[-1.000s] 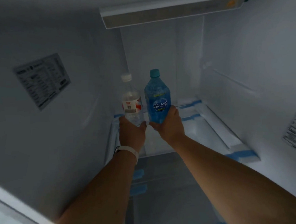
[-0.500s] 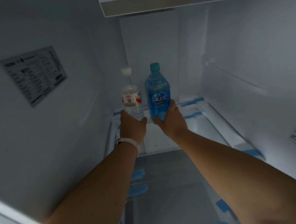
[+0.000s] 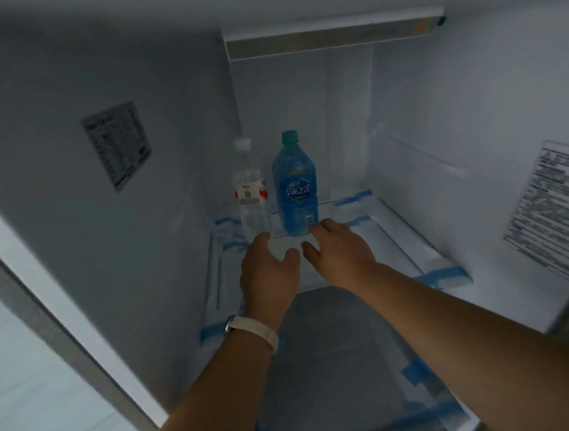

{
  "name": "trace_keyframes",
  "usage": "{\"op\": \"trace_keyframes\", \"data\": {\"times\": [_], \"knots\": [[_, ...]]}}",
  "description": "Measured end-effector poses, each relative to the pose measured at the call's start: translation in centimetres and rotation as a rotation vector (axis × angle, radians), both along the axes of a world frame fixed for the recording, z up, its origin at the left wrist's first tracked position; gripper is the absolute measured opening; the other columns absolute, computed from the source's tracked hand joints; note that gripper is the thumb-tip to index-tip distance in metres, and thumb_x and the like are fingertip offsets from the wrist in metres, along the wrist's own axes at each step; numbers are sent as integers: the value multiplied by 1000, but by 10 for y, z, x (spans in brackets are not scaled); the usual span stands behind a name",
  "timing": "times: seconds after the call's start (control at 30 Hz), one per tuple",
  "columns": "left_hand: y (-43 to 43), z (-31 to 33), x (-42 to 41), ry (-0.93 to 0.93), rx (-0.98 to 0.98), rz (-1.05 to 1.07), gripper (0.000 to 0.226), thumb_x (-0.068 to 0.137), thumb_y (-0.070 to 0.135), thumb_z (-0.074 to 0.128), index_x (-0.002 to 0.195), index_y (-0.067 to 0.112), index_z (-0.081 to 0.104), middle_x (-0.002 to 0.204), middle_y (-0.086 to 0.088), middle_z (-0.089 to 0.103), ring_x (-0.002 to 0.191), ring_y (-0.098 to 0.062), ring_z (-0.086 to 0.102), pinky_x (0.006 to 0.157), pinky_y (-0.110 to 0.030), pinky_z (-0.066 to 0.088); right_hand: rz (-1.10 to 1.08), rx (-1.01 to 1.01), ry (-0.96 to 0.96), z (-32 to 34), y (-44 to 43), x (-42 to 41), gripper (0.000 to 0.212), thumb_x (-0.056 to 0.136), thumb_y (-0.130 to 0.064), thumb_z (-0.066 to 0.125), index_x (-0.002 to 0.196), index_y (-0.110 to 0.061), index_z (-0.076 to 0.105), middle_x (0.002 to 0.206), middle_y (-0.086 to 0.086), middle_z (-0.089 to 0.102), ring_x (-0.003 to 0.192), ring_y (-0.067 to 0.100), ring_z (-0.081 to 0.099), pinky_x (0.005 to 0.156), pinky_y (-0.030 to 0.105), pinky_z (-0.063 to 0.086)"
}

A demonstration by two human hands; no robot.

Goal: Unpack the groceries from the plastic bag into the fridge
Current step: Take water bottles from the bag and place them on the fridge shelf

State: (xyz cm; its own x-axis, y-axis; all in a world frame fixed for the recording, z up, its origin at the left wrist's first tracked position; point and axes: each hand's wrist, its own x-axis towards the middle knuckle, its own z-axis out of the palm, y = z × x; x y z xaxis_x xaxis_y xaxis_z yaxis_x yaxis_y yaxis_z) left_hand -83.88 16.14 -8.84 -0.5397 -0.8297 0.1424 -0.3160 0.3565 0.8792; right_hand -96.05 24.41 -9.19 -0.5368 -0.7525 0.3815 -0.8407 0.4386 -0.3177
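Inside an open fridge (image 3: 437,110), smooth matte white walls filling nearly the whole frame, dim and bluish. Across the top centre, a long rectangular light housing (image 3: 331,35), flat-fronted and boxy. At centre, a clear glass shelf (image 3: 389,241) with white plastic edging, taped at its corners with strips of blue tape (image 3: 444,276); below it, in the lower centre, a second, darker transparent shelf (image 3: 337,363), also taped in blue.

Reaching in from the bottom of the frame, two bare forearms. Left hand (image 3: 268,273) just below centre, fingers spread and loose, grasping nothing, fingertips just short of the clear bottle's base; whether touching it, cannot be told. Right hand (image 3: 341,250) beside it to the right, likewise slack and holding nothing, fingertips at the foot of the blue bottle. On the left wrist, a smooth white band (image 3: 254,332).

Standing upright on the glass shelf at centre, side by side toward the back: blue bottle (image 3: 295,187), translucent ribbed plastic with a teal screw cap and a round blue label in white characters; to its left, clear bottle (image 3: 250,194), slimmer, colourless, white-capped, wrapped in a red-and-white label.

Upper left, a rectangular printed sticker (image 3: 116,146) on the left wall; at the right edge, a larger printed sheet (image 3: 555,210), text blurred.
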Motion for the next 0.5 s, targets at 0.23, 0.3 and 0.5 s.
{"op": "trace_keyframes", "data": {"times": [0.23, 0.3, 0.5], "knots": [[20, -18, 48, -167, -255, -175, 53, 93, 40, 65, 140, 19, 54, 141, -2, 54, 126, -21, 51, 106, -32, 41, 95, 157, 50, 4, 52, 42, 47, 98, -44, 42, 136, -18, 51, 126, 3, 57, 110, 25, 53, 90, 38, 44], [26, -26, 62, -190, -408, -201, 53, 89, 45, 67, 133, 15, 61, 134, -6, 61, 120, -26, 57, 102, -37, 46, 116, 204, 109, 4, 67, 56, 53, 94, -49, 34, 133, -20, 54, 119, 1, 59, 106, 23, 55, 87, 36, 44], [44, -46, 99, -198, -730, -223, 56, 81, 49, 53, 119, 12, 70, 120, -13, 69, 108, -35, 66, 89, -56, 54, 136, 270, 107, -4, 104, 92, 61, 89, -53, 27, 132, -20, 55, 124, -1, 57, 110, 22, 54, 92, 41, 45]]}}
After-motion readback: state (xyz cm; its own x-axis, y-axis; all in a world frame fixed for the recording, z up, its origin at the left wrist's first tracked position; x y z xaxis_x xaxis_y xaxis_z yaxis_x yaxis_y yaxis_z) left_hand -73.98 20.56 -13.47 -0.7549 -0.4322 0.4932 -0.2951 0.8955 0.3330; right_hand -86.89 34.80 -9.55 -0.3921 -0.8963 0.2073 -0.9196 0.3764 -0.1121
